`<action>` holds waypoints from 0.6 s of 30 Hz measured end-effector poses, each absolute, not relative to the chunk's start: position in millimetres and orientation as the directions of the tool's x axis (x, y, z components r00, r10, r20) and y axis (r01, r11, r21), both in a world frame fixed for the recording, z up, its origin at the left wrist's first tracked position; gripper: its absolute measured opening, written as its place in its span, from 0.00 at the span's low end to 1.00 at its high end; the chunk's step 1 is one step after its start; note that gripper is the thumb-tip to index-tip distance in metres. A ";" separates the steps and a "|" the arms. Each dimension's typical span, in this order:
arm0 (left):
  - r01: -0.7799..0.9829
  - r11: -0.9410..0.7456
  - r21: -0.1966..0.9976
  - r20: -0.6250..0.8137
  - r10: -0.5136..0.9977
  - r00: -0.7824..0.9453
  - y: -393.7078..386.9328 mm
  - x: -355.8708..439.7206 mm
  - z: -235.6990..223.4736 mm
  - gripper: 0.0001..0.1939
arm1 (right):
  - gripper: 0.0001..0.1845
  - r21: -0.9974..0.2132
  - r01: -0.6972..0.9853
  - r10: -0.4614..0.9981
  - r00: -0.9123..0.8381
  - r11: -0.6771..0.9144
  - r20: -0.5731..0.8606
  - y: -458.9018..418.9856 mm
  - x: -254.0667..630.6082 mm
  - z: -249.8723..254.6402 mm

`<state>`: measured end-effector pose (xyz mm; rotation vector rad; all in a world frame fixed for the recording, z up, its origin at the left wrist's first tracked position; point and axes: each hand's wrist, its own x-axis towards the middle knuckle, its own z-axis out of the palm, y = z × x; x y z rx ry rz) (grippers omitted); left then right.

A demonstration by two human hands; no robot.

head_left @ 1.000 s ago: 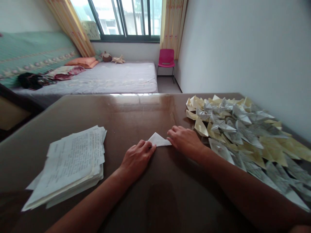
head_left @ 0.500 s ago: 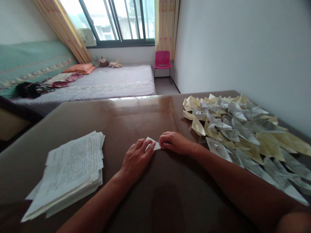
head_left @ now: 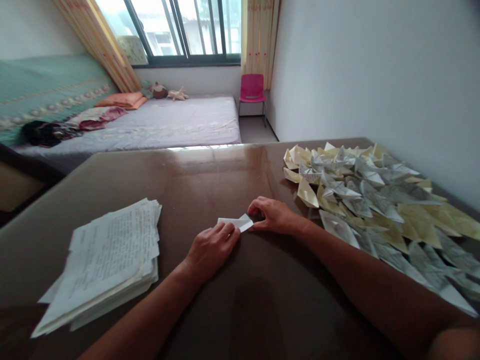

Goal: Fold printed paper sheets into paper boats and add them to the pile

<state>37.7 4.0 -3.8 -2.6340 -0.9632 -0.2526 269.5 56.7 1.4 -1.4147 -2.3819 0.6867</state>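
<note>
A small folded piece of white paper [head_left: 244,223] lies low over the middle of the brown table [head_left: 195,185]. My left hand [head_left: 215,246] is closed on its near left part, thumb and fingers together, covering some of it. Just past the paper's right tip is my right hand [head_left: 273,216], its thumb and curled fingers apart with nothing visible between them. Many folded paper boats [head_left: 307,194], white and cream, crowd the table to the right of my right hand. Left of my left hand sits a stack of printed sheets [head_left: 108,255].
Beyond the table's far edge stands a bed [head_left: 195,117] with an orange pillow [head_left: 119,99] and soft toys [head_left: 177,94]. A pink chair [head_left: 252,89] is by the window. The white wall [head_left: 375,75] runs along the right side.
The folded paper has turned, and more of it shows now. My right hand has let go of its right end and opened. My left hand has shifted slightly down.
</note>
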 end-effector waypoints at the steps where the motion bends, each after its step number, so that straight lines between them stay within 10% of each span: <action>1: 0.639 -0.724 -0.259 0.281 0.576 0.768 3.5 37.9 -3.9 0.10 | 0.22 -0.535 0.741 0.879 -0.477 0.405 0.005 56.1 268.9 2.3; 9: 0.681 -0.710 -0.182 0.266 0.631 0.729 4.3 36.8 -4.4 0.09 | 0.10 -0.609 0.658 0.845 -0.534 0.442 0.036 54.1 265.8 2.1; 18: 0.738 -0.673 -0.052 0.235 0.710 0.664 6.7 37.9 -3.8 0.08 | 0.10 -0.380 0.591 0.671 -0.731 0.712 0.120 49.5 269.1 12.9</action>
